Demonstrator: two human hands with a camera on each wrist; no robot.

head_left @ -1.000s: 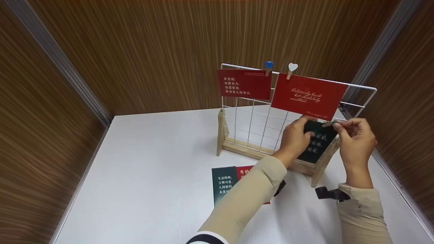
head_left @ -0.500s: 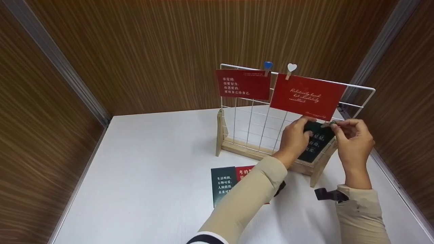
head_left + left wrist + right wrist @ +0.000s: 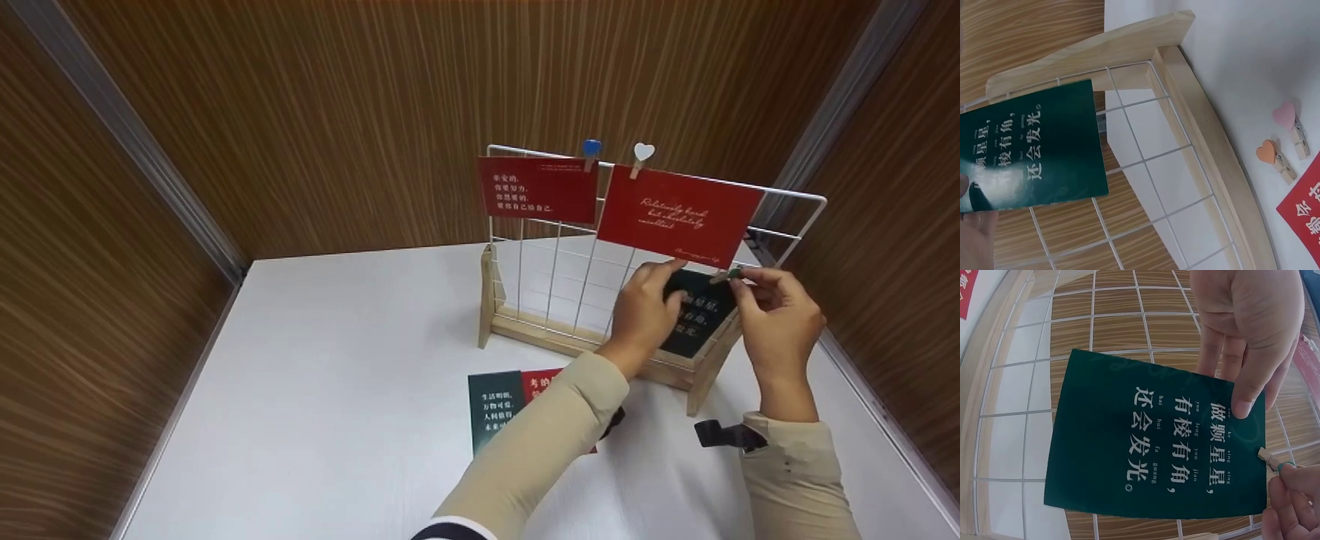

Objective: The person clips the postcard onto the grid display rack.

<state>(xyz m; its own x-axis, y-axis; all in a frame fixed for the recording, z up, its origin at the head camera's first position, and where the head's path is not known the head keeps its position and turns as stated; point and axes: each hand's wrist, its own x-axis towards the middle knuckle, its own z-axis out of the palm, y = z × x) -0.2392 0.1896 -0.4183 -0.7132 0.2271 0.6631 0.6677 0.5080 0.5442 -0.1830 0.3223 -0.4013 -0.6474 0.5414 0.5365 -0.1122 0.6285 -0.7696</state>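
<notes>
My left hand (image 3: 645, 307) pinches a dark green card (image 3: 1151, 444) printed with white Chinese characters, its thumb in front and the other fingers behind. The card lies against the lower right of a white wire grid rack (image 3: 555, 277), below a hanging red card (image 3: 679, 214). Between thumb and fingertips my right hand (image 3: 784, 315) pinches a small wooden clothespin (image 3: 1266, 457) with a green end. The clothespin's tip sits on the green card's top edge. In the left wrist view, only part of the left hand (image 3: 977, 239) shows at the card's edge.
A second red card (image 3: 536, 187) hangs at the rack's left, under a blue heart clothespin (image 3: 592, 148); a white heart clothespin (image 3: 643, 153) holds the other. Cards (image 3: 495, 409) lie on the table, partly under the left sleeve. Orange (image 3: 1275, 160) and pink heart clothespins (image 3: 1292, 129) lie nearby.
My left hand has shifted slightly left, with its thumb lower on the green card. The right hand keeps its pinch on the clothespin at the card's top edge.
</notes>
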